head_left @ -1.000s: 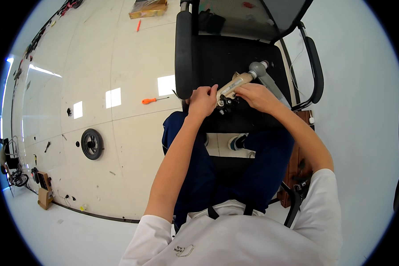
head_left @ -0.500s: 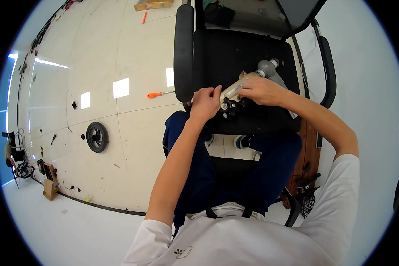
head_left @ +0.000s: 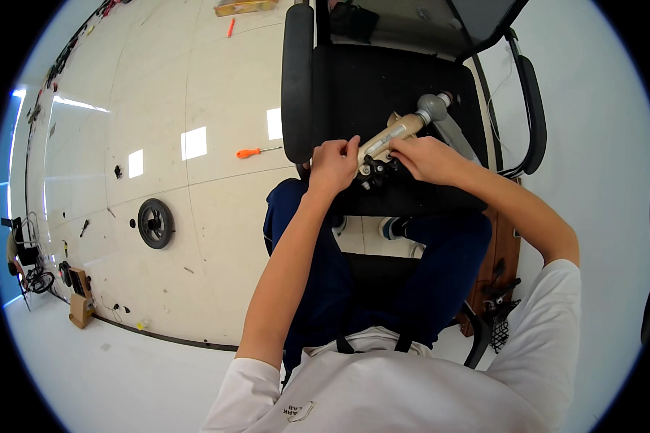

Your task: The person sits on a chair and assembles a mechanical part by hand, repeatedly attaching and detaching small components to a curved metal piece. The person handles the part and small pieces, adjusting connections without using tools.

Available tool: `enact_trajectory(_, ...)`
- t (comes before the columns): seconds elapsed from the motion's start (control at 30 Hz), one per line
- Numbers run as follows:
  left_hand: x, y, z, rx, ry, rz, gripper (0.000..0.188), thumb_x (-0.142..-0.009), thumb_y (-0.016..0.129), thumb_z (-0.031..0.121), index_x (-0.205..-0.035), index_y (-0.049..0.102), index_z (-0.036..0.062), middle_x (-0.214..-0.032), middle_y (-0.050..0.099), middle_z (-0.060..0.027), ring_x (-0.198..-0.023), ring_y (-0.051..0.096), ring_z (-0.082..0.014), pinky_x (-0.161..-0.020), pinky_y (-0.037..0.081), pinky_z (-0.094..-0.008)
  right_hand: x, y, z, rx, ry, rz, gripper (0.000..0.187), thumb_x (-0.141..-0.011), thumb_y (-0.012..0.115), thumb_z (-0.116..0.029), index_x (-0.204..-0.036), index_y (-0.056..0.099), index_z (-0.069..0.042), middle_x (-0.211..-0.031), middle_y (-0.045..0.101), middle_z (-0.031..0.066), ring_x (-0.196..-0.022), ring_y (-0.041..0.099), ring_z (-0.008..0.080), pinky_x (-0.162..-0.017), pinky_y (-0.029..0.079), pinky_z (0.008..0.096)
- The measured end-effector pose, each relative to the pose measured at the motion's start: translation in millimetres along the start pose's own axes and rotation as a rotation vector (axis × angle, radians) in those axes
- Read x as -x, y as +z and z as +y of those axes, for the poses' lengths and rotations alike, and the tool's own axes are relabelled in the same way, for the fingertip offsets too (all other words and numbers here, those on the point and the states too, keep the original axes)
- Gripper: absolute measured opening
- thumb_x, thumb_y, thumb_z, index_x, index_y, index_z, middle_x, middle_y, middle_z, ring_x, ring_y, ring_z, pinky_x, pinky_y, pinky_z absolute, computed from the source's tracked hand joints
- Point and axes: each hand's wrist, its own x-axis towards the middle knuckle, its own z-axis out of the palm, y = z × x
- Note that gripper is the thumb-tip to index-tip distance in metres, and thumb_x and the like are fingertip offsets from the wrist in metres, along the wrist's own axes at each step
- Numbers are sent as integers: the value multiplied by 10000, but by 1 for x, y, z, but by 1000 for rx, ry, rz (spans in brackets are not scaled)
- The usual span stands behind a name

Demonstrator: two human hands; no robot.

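Observation:
A beige tube-shaped part [head_left: 383, 141] with a grey rounded joint [head_left: 432, 107] at its far end lies slantwise on the black seat of a chair [head_left: 361, 86]. My left hand [head_left: 334, 166] is closed round the tube's near end. On the tube's right side, my right hand [head_left: 427, 159] has its fingers pinched together at the tube's edge; whatever is between them is hidden. Below the tube, between my hands, sits a cluster of small black pieces [head_left: 372, 171] with pale round ends. A grey flat bar [head_left: 455, 138] reaches from the joint toward the right.
The chair's left armrest [head_left: 297, 86] rises close beside my left hand. On the tiled floor to the left lie an orange-handled screwdriver [head_left: 248, 153], a black wheel [head_left: 155, 224] and scattered small parts. A cardboard box [head_left: 81, 309] stands farther left. A white wall is on the right.
My right hand has slid slightly down along the tube's side, uncovering more of the tube and the grey bar. The left hand keeps its hold.

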Motion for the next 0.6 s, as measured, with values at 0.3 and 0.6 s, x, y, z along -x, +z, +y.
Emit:
enact_trajectory(0.3, 0, 2, 0, -24, -24, -4, 468, -979, 584, 378, -755, 702, -16, -679, 660, -210, -689, 660, -420, -684, 510, -468, -9, -8, 27, 238, -334, -92, 266, -880, 592, -45, -1143, 617, -72, -956, 684, 119, -846, 695, 319, -687, 573, 421)
enact_trajectory(0.6, 2, 5, 1, -6, -17, 26, 460, -979, 591, 342, -738, 685, -38, -682, 647, -231, -686, 655, -426, -675, 505, -476, 6, 12, 13, 158, -226, 73, 200, -853, 608, -32, -1050, 572, -44, -819, 665, 116, -746, 689, 328, -646, 560, 417)
